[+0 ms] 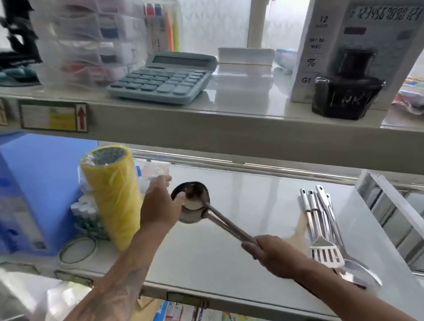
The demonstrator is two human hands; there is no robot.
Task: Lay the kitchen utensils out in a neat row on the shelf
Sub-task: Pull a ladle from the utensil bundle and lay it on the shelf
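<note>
Stretching bare and white between the yellow roll [116, 193] and the bundled utensils [323, 229] near its front edge, middle shelf [254, 209], ladle [198, 206] hanging above it, left hand [160, 206] clasping its bowl, right hand [268, 253] gripping its handle.

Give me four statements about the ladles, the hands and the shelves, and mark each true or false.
1. The right hand grips the ladle handles. True.
2. The left hand rests on the blue calculator. False: it holds the ladle bowls.
3. A slotted turner lies on the middle shelf, right of the hands. True.
4. The yellow roll lies flat on the upper shelf. False: it stands upright on the middle shelf.
</note>
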